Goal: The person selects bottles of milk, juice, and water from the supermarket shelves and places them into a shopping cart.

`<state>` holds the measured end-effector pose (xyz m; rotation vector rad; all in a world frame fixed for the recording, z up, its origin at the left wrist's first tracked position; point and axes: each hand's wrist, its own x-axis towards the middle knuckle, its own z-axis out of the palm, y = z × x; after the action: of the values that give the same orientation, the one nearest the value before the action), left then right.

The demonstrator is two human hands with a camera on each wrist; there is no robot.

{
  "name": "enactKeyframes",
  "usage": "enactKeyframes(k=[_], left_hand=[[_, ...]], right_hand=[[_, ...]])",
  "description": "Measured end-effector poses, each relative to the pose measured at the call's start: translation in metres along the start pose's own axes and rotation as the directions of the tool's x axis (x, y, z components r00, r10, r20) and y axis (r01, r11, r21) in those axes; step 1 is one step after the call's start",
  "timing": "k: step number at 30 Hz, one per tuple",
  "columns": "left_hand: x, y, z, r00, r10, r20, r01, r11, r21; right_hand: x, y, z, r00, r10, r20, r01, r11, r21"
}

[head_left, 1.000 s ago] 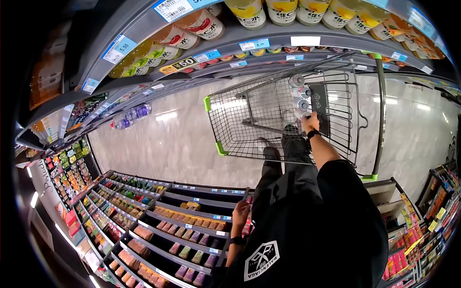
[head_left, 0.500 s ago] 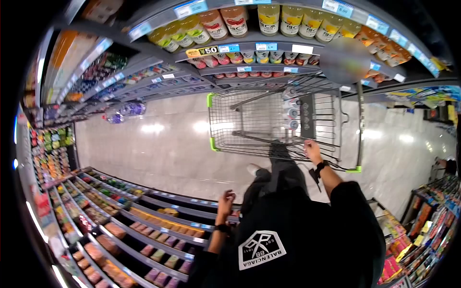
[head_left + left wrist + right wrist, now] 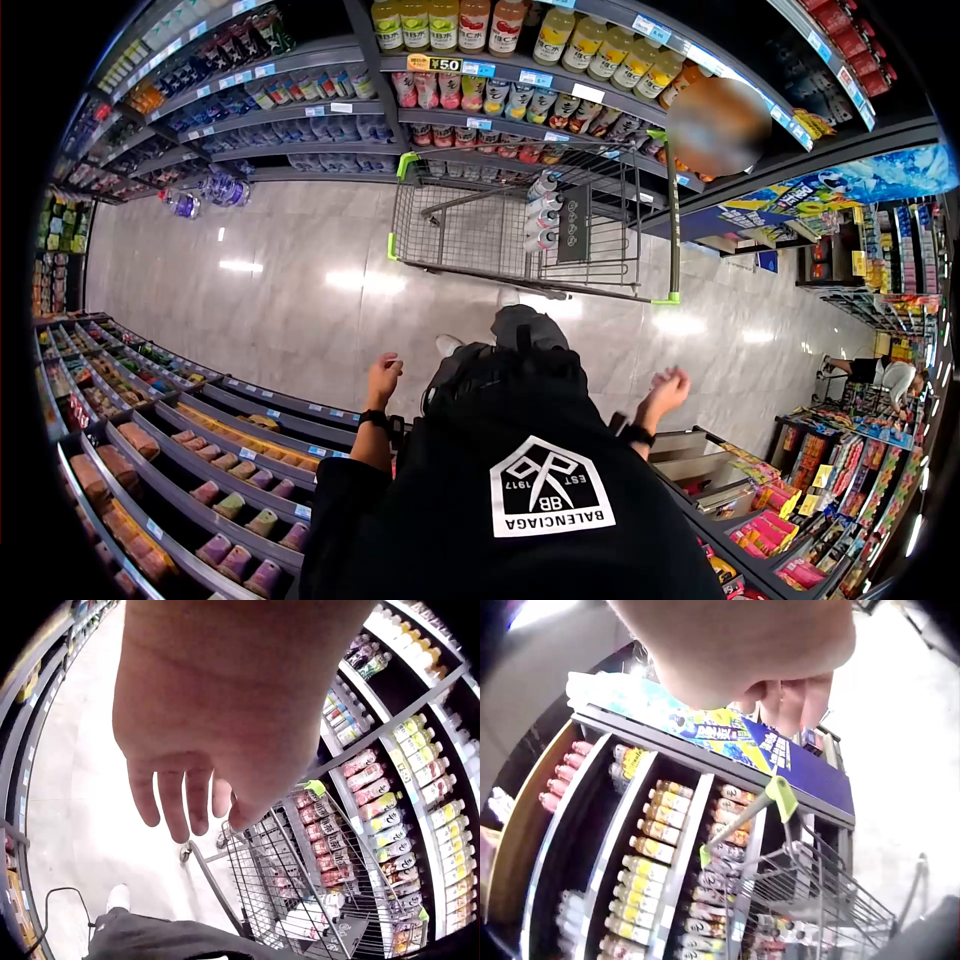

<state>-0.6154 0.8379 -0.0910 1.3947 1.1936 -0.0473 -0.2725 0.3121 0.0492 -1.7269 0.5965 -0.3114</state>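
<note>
My left hand [image 3: 384,380] hangs in the air beside my body with its fingers loosely bent and nothing in them. On the other side, my right hand [image 3: 664,392] is also empty, its fingers relaxed, apart from the cart. A wire shopping cart [image 3: 672,240] with green corner caps stands in front of me along the drink shelves. Several clear bottles [image 3: 543,222] with light labels stand in a row inside it, beside the dark panel [image 3: 574,225] of its seat. In the left wrist view, the left hand [image 3: 202,742] points down with fingers spread, and the cart shows beyond it.
Drink shelves [image 3: 490,68] full of coloured bottles line the far side of the aisle. Low shelves [image 3: 230,430] with packaged food run behind me on the left. Large purple-labelled bottles [image 3: 225,190] stand on the floor. Another person [image 3: 890,378] is at the far right.
My right hand has let go of a bottle in the cart and drawn back out to my side. The cart now stands farther from my body. My left hand stays empty.
</note>
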Motion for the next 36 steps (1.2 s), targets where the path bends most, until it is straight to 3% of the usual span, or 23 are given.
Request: enactKeyframes(k=[2, 4, 6, 7, 8, 10, 12, 14, 17, 20, 22, 24, 26, 28, 30, 31, 32, 35, 36], left_hand=[[-0.005, 0.003, -0.004, 1.0, -0.003, -0.003, 0.003, 1.0, 0.013], [-0.003, -0.007, -0.005, 0.994, 0.106, 0.005, -0.105, 0.986, 0.131], [-0.001, -0.017, -0.002, 0.993, 0.104, -0.058, -0.098, 0.991, 0.094], [-0.004, -0.018, 0.002, 0.989, 0.104, -0.105, -0.098, 0.993, 0.064], [-0.009, -0.014, 0.005, 0.986, 0.106, -0.13, -0.1, 0.994, 0.047], [-0.023, -0.012, 0.015, 0.978, 0.088, -0.191, -0.09, 0.996, -0.001], [-0.024, -0.028, 0.022, 0.973, 0.101, -0.209, -0.11, 0.993, -0.033], [-0.032, -0.041, 0.029, 0.973, 0.092, -0.212, -0.107, 0.993, -0.056], [-0.047, -0.055, 0.048, 0.957, 0.036, -0.287, -0.058, 0.996, -0.067], [-0.063, -0.059, 0.069, 0.941, -0.027, -0.337, -0.01, 0.994, -0.107], [-0.066, -0.068, 0.084, 0.943, -0.075, -0.323, 0.036, 0.992, -0.124], [-0.066, -0.072, 0.101, 0.943, -0.118, -0.311, 0.081, 0.988, -0.129], [-0.081, -0.046, 0.109, 0.949, -0.126, -0.29, 0.115, 0.992, -0.056], [-0.081, -0.034, 0.118, 0.944, -0.134, -0.303, 0.123, 0.991, -0.055], [-0.078, -0.024, 0.122, 0.948, -0.14, -0.286, 0.129, 0.99, -0.058], [-0.076, -0.018, 0.124, 0.949, -0.173, -0.264, 0.152, 0.983, -0.099], [-0.075, -0.014, 0.123, 0.947, -0.171, -0.272, 0.149, 0.984, -0.102], [-0.066, -0.006, 0.13, 0.945, -0.139, -0.296, 0.108, 0.987, -0.118], [-0.071, 0.001, 0.131, 0.943, -0.126, -0.308, 0.083, 0.985, -0.149]], right_hand=[[0.032, -0.023, 0.021, 1.0, -0.001, 0.024, -0.003, 0.987, 0.161], [0.067, -0.04, 0.053, 0.996, 0.028, 0.081, -0.035, 0.995, 0.093], [0.103, -0.043, 0.088, 0.977, -0.051, 0.205, 0.058, 0.998, -0.029], [0.159, -0.003, 0.104, 0.946, -0.155, 0.284, 0.214, 0.958, -0.19], [0.166, -0.01, 0.123, 0.937, -0.166, 0.308, 0.228, 0.958, -0.176], [0.177, -0.025, 0.156, 0.874, -0.196, 0.445, 0.425, 0.754, -0.502], [0.195, -0.025, 0.183, 0.833, -0.144, 0.534, 0.434, 0.769, -0.469], [0.216, -0.017, 0.203, 0.738, -0.076, 0.671, 0.545, 0.653, -0.526], [0.219, -0.02, 0.223, 0.763, -0.045, 0.645, 0.537, 0.599, -0.594], [0.223, -0.021, 0.222, 0.725, -0.078, 0.685, 0.643, 0.434, -0.631], [0.222, -0.039, 0.221, 0.721, 0.019, 0.693, 0.621, 0.425, -0.658], [0.222, -0.048, 0.218, 0.671, -0.009, 0.741, 0.671, 0.432, -0.603], [0.239, -0.023, 0.223, 0.606, -0.138, 0.783, 0.728, 0.492, -0.477], [0.232, -0.028, 0.228, 0.581, -0.065, 0.812, 0.71, 0.528, -0.466], [0.229, -0.011, 0.235, 0.529, -0.167, 0.832, 0.745, 0.562, -0.361], [0.221, -0.016, 0.235, 0.529, -0.074, 0.845, 0.701, 0.599, -0.387], [0.218, -0.015, 0.239, 0.482, -0.086, 0.872, 0.744, 0.566, -0.355], [0.18, -0.044, 0.239, 0.43, -0.038, 0.902, 0.678, 0.674, -0.294], [0.175, -0.041, 0.244, 0.398, -0.084, 0.914, 0.707, 0.663, -0.247]])
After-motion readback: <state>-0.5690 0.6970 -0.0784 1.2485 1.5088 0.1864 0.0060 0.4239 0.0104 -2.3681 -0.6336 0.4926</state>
